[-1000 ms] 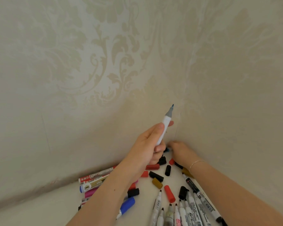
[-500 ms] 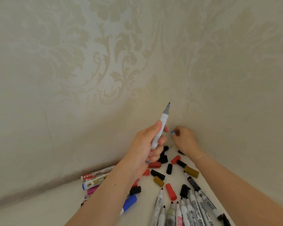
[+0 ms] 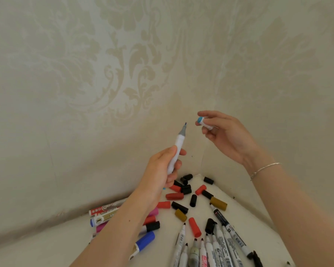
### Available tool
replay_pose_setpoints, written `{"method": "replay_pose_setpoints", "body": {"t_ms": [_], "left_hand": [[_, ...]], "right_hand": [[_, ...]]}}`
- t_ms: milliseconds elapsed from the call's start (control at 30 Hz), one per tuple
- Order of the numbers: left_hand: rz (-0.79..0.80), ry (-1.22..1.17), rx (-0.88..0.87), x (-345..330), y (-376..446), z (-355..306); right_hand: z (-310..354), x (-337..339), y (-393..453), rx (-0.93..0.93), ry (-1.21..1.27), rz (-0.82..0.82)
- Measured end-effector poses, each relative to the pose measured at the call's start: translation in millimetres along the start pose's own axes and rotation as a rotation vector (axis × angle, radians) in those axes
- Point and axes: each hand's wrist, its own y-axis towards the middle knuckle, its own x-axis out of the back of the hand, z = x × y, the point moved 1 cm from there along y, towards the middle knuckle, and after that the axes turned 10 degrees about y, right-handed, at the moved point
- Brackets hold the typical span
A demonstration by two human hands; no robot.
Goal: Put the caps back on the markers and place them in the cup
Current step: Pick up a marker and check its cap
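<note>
Setting: damask-papered corner (image 3: 135,60) above a white tabletop (image 3: 46,249).
Marker: white-barrelled marker (image 3: 176,151), blue tip up, gripped in the left hand (image 3: 160,170), presented for capping.
Cap: white cap with blue end (image 3: 203,122), pinched by right hand (image 3: 226,133), apart from the tip.
Below: loose caps (image 3: 187,197) and uncapped markers (image 3: 210,249).
Cup: out of view.
Writing: partly legible "WHITE".

1. Two walls (image 3: 85,93) meet in a corner, both covered in cream damask wallpaper (image 3: 135,60) with a pale floral pattern.
2. A white counter (image 3: 46,247) fills the corner below.
3. Soft, even light.
</note>
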Motion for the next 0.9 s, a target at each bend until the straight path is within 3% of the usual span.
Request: {"method": "replay_pose_setpoints", "body": {"t_ms": [133, 500, 733, 900], "left_hand": [[0.011, 0.083, -0.025, -1, -1, -1], [0.033, 0.112, 0.003, 0, 0, 0], [0.046, 0.133, 0.014, 1, 1, 2], [0.052, 0.119, 0.023, 2, 2, 3]], "right_hand": [[1, 1, -1, 0.019, -0.032, -0.035], [-4, -10, -1, 0.073, 0.190, -0.164], [-9, -12, 0, 0.092, -0.053, -0.229], [-11, -16, 0, 0.063, 0.023, -0.228]]}}
